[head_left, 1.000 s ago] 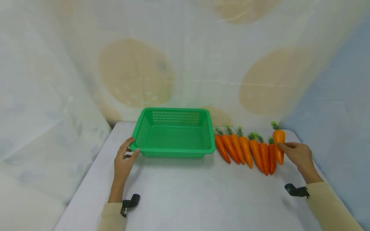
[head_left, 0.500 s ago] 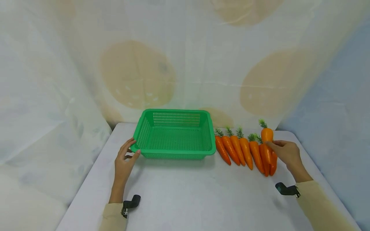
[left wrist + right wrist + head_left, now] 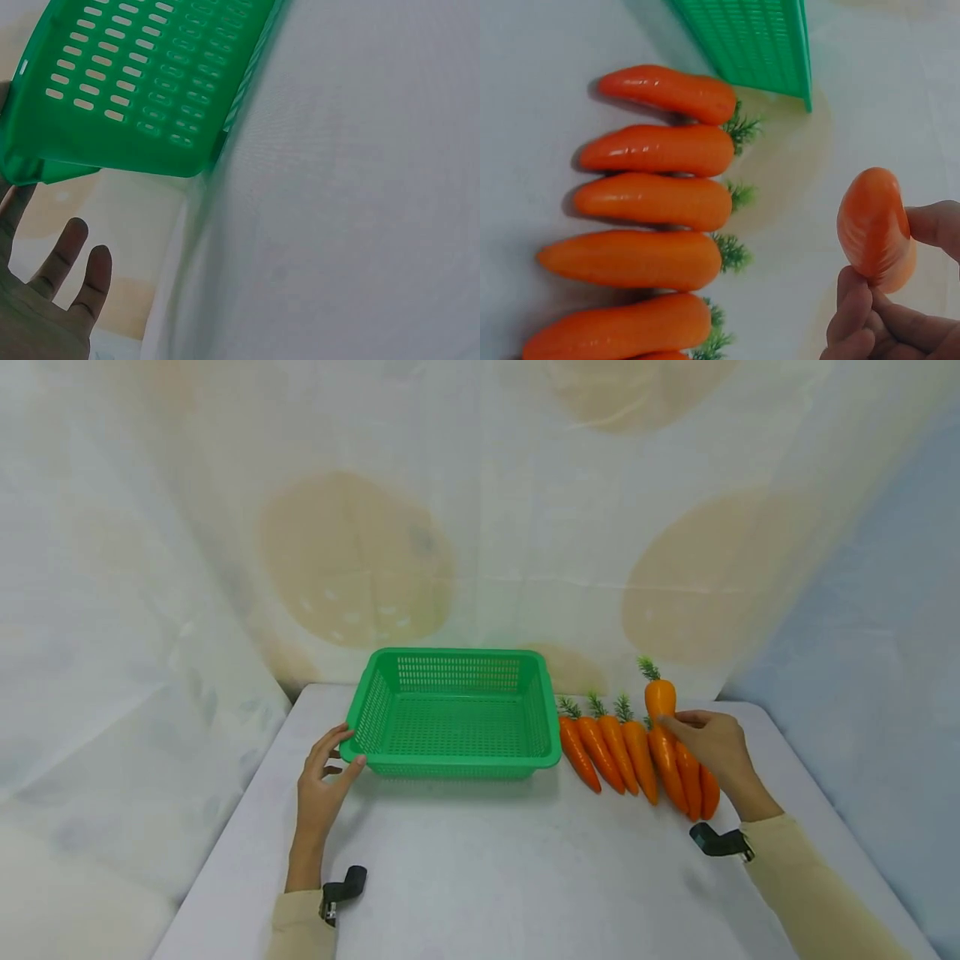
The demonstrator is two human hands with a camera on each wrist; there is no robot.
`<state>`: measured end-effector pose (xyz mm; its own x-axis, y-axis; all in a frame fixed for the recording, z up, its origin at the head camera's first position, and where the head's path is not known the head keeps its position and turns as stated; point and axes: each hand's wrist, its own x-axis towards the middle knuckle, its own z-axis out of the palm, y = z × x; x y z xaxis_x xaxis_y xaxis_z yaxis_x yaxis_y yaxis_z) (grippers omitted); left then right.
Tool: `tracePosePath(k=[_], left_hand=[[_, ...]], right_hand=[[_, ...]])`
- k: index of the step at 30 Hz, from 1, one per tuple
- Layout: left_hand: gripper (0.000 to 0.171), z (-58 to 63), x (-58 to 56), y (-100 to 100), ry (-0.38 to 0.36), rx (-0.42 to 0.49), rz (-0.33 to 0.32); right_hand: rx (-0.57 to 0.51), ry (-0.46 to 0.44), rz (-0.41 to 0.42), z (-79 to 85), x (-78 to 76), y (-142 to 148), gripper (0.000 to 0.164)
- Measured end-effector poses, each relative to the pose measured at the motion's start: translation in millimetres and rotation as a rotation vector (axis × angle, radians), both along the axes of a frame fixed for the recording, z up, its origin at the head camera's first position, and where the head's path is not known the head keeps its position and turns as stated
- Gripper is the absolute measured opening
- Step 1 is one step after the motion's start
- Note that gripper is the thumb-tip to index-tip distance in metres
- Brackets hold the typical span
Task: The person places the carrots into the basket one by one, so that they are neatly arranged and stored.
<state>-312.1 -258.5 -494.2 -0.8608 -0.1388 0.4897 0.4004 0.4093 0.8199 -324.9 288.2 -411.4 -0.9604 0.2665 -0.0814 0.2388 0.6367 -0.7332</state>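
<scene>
In the head view my right hand pinches an orange carrot with a leafy green top. The carrot is held above a row of other carrots on the table. In the right wrist view the thumb and fingertips grip the held carrot from two sides. A green plastic basket stands left of the row, with nothing inside. At its front left corner my left hand touches the rim with thumb and fingers spread. The left wrist view shows two straight fingers apart from the basket wall.
The table has a white cover. Its back edge meets a pale patterned curtain, and more cloth hangs at both sides. The row of carrots lies close to the basket's right wall, leafy ends toward the back.
My right hand has carried the carrot leftward and slightly up from the right end of the row, over the other carrots. My left hand and the basket have not visibly moved.
</scene>
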Motion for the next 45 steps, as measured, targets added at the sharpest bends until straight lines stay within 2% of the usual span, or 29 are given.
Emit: tracePosePath(k=[16,25,34,45], left_hand=[[0.047,-3.8,3.8,4,-0.001,0.029,-0.009],[0.048,-10.4,2.7,10,0.002,0.050,-0.014],[0.048,-12.8,4.7,15,0.015,0.048,-0.016],[0.048,-12.0,2.3,21,0.015,0.053,-0.030]], right_hand=[[-0.042,0.034,0.104,9.5,-10.1,-26,0.085],[-0.106,0.007,0.146,12.5,-18.6,-44,0.084],[-0.115,0.002,0.139,11.7,-26.7,-69,0.076],[-0.118,0.030,0.194,11.0,-38.6,-95,0.067]])
